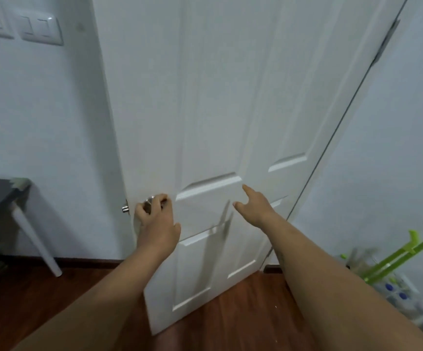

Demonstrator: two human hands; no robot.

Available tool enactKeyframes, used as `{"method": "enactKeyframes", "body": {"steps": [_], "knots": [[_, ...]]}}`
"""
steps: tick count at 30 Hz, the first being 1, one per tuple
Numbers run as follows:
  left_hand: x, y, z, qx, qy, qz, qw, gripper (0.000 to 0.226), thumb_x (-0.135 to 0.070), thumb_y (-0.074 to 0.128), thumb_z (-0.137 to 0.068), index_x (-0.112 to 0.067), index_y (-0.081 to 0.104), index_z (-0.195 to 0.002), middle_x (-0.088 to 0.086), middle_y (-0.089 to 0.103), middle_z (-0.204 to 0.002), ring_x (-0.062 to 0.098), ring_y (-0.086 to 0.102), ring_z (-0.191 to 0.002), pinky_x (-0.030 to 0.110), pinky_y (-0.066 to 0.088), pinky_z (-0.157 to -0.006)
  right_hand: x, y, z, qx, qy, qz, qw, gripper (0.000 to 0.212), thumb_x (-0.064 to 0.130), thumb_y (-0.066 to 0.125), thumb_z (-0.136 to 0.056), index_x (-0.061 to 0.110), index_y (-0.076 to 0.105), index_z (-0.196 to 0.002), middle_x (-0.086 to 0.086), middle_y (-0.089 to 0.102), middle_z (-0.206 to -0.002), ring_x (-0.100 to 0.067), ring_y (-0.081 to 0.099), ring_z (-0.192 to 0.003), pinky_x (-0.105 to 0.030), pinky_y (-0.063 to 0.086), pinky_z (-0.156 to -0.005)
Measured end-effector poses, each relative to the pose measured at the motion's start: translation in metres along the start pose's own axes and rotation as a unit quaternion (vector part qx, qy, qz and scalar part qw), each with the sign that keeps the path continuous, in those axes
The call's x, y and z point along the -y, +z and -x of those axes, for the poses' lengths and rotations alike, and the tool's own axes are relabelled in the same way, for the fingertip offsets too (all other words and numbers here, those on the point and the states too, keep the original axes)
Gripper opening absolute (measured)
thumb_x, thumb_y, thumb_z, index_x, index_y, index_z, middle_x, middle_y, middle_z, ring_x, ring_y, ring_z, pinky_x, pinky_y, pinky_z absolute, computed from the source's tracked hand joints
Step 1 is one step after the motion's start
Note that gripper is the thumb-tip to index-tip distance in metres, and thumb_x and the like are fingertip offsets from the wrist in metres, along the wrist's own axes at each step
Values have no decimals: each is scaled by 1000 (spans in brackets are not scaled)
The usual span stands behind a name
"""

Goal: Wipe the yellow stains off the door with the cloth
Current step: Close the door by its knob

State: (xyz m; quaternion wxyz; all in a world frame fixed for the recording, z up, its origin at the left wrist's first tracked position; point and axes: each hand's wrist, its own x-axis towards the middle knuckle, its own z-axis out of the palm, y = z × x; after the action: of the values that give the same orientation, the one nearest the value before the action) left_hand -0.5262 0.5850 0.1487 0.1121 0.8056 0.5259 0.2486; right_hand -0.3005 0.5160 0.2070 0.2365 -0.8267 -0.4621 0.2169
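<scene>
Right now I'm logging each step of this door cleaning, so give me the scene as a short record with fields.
door: white panelled door, ajar
left hand: left hand wrapped around the metal doorknob
right hand: right hand open, fingers spread, near the door's middle panel; contact unclear
cloth: not in view
yellow stains: none discernible
floor: dark wood floor

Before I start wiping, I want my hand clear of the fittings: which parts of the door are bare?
The raised panels of the door above both hands are bare, as is the lower panel between the forearms. It is crowded at the left edge, where the left hand grips the knob. The right hand hovers open by the middle rail.
</scene>
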Motion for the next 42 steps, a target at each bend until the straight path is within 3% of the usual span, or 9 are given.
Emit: {"method": "enactKeyframes", "body": {"steps": [7,15,19,23,28,32,36,39,42], "knots": [[21,12,-61,-2,-74,-22,997,35,-9,46,-93,-10,50,-128,11,30,-136,32,30,-114,42,41,-100,23,15,-89,47,35,-110,992,94,37,62,-92,18,-5,-155,-14,17,-159,-33,26,-143,-42,29,-115],[47,13,-140,28,-79,-23,996,32,-13,51,-95,-12,53,-127,13,30,-139,35,31,-121,42,37,-101,30,17,-164,-22,137,-290,947,118,45,73,-81,30,-23,-149,-6,-4,-161,-36,35,-138,-48,37,-110],[63,22,-186,25,-71,-17,997,30,-11,54,-93,-10,57,-122,16,32,-135,38,35,-119,43,37,-102,45,11,-199,-51,163,-334,927,129,47,79,-73,34,-26,-146,-1,6,-160,-36,45,-131,-49,44,-103],[71,27,-217,24,-72,-10,997,29,-8,53,-93,-10,57,-122,16,32,-135,38,34,-117,43,37,-101,61,21,-223,-12,170,-374,912,127,43,79,-77,29,-26,-148,1,20,-158,-30,61,-112,-35,47,-83],[79,36,-260,29,-73,6,997,32,-1,45,-91,-12,56,-119,13,31,-133,37,32,-113,41,38,-96,103,47,-252,5,202,-435,877,128,40,76,-82,26,-35,-144,3,34,-153,-26,58,-121,-32,40,-89],[97,49,-291,30,-22,-30,999,33,0,50,-84,-10,62,-114,17,43,-123,40,44,-111,33,27,-80,126,67,-282,7,220,-454,864,138,47,80,-73,30,-39,-141,2,35,-153,-25,61,-117,-20,50,-51],[102,53,-311,41,-23,-29,998,34,-2,52,-83,-13,62,-114,13,45,-122,35,46,-111,29,22,-79,137,82,-303,-42,248,-430,867,156,68,82,-39,45,-43,-129,-2,24,-158,-33,57,-119,-46,49,-94],[102,53,-323,50,-26,-5,998,37,-2,50,-83,-15,61,-116,11,42,-126,35,45,-113,26,20,-83,141,89,-315,-80,253,-423,866,145,63,82,-52,51,-41,-128,-6,-9,-162,-35,53,-126,-56,42,-101],[106,53,-339,61,-31,18,997,36,-4,50,-86,-15,59,-119,12,37,-131,37,42,-115,26,22,-90,146,94,-332,-90,274,-426,858,139,56,81,-65,49,-40,-132,-8,-17,-161,-33,46,-132,-56,38,-105]]}}
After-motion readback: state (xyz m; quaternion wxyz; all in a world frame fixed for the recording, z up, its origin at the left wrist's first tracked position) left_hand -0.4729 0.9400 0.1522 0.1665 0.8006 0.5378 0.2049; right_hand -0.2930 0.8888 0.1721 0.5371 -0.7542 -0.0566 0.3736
